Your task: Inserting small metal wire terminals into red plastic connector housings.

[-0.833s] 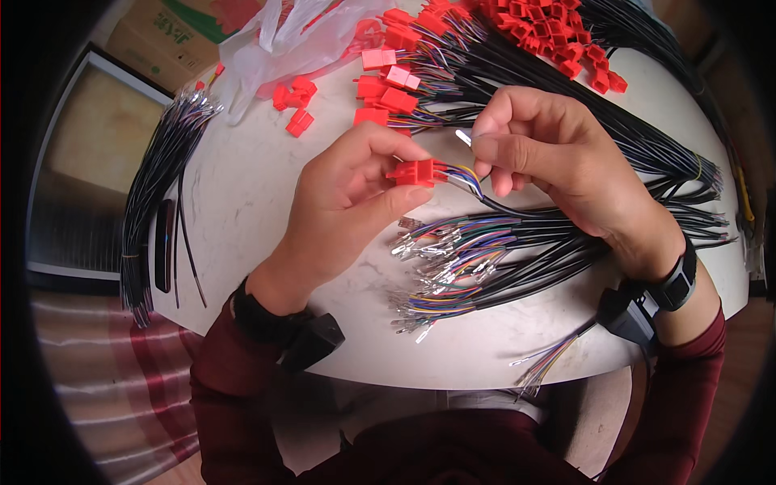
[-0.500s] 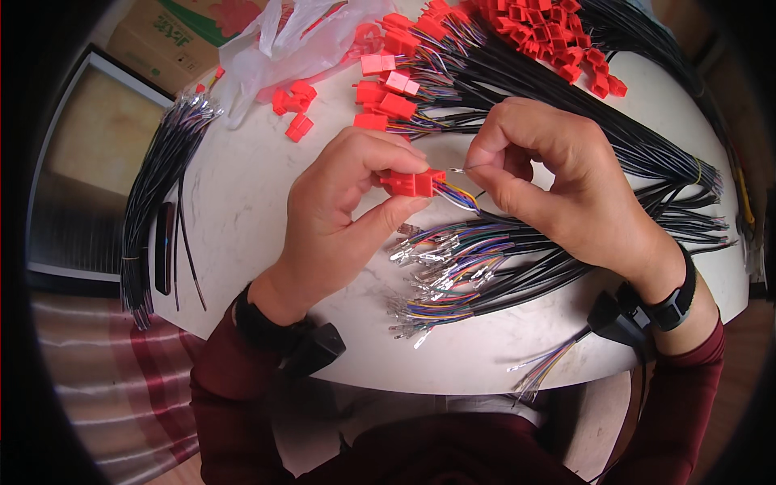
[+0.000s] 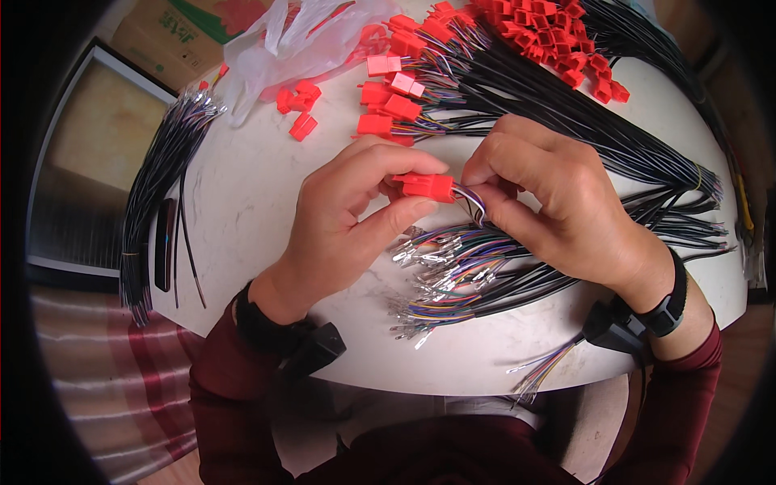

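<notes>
Between the thumb and fingers of my left hand (image 3: 339,206) is a red plastic connector housing (image 3: 428,187), held level above the table. Several thin coloured wires (image 3: 472,202) come out of its right end and curve down. My right hand (image 3: 558,202) is closed in a pinch on one of these wires, close to the housing's open end; the wire's tip is hidden by the fingers or the housing. Below both hands lies a bundle of black cables (image 3: 517,275), its stripped coloured wires ending in bare metal terminals.
Finished-looking cables with red housings (image 3: 392,105) spread across the back. Loose red housings (image 3: 301,101) lie beside a plastic bag (image 3: 303,48). Another black cable bundle (image 3: 162,194) rests at the left, near a dark slim object (image 3: 164,246). More wire ends (image 3: 541,368) reach the front edge.
The metal terminal that showed between my right fingers and the housing is out of sight now. The housing has turned and shifted slightly right, and my right fingers are lower beside its end.
</notes>
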`<state>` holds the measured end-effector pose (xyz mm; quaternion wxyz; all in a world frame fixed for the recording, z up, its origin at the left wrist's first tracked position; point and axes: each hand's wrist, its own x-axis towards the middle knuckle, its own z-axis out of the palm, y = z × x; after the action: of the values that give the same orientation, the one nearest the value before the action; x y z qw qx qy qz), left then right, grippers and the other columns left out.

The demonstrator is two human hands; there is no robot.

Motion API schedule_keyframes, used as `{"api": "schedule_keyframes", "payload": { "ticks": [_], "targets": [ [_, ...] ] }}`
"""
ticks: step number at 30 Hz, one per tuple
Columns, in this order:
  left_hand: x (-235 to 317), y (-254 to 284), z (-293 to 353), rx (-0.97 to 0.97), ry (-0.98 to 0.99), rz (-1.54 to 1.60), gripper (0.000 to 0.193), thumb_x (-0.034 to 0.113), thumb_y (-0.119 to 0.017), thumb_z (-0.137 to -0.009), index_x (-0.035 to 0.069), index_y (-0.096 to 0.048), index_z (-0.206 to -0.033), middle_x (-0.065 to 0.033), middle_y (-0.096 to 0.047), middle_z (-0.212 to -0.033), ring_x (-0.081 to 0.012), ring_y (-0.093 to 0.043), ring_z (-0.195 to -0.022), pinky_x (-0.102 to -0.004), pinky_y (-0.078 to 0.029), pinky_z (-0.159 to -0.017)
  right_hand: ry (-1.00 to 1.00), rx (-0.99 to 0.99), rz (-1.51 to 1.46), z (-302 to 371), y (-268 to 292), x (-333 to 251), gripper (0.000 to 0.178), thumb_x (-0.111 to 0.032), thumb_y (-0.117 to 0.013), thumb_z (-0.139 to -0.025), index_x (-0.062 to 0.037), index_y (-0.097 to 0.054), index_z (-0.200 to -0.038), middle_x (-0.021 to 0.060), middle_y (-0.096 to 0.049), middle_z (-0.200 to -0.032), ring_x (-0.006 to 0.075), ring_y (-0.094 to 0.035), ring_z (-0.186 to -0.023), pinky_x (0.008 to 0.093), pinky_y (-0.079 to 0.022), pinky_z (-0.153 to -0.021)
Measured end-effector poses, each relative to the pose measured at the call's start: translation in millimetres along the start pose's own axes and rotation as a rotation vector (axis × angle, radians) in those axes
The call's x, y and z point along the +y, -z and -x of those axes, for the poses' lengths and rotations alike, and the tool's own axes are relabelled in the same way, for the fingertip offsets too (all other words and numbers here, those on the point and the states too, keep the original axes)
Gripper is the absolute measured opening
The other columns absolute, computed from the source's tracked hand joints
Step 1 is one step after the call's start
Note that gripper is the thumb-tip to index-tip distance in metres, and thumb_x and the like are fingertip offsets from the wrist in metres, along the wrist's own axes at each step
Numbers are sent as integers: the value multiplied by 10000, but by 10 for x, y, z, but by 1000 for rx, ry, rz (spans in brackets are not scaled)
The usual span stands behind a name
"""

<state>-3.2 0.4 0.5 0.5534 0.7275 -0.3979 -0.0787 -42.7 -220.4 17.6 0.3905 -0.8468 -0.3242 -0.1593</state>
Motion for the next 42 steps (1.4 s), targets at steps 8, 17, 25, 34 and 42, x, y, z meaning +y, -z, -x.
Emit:
{"api": "schedule_keyframes", "payload": {
  "ticks": [8,17,25,34,42],
  "targets": [
    [16,-13,4,-8,202,248,242,8,-570,-869,-44,-552,-1105,-67,-578,-1009,-106,-568,-891,-229,-466,-739,-184,-76,-193,24,-46,21,115,58,-607,-791,22,-573,-895,49,-558,-783,113,-545,-689,244,-447,-604],
    [-45,-7,-7,4,240,368,234,60,-595,-875,-26,-562,-1090,-58,-622,-966,-76,-588,-852,-196,-474,-690,-470,-118,-583,-7,-13,-2,155,85,-564,-809,5,-533,-937,2,-523,-825,49,-495,-730,204,-433,-654],
    [0,-19,-13,-54,334,407,229,29,-596,-867,-22,-564,-1088,-55,-618,-949,-76,-588,-842,-189,-472,-680,-403,-130,-578,24,-94,31,183,95,-547,-833,-24,-463,-943,-10,-472,-875,39,-486,-792,196,-427,-708],
    [-25,12,-13,-19,268,355,262,77,-601,-868,-21,-564,-1108,-38,-598,-1008,-92,-574,-878,-236,-470,-744,-494,-232,-567,7,7,63,24,-2,-534,-890,13,-528,-872,-8,-512,-774,47,-487,-714,200,-416,-647],
    [-40,-23,-4,-24,307,384,229,43,-596,-871,-27,-571,-1088,-43,-621,-942,-65,-580,-822,-194,-468,-687,-488,-249,-498,12,-18,41,29,17,-521,-886,19,-530,-858,-10,-521,-761,33,-458,-687,195,-396,-612]
  ]
}}
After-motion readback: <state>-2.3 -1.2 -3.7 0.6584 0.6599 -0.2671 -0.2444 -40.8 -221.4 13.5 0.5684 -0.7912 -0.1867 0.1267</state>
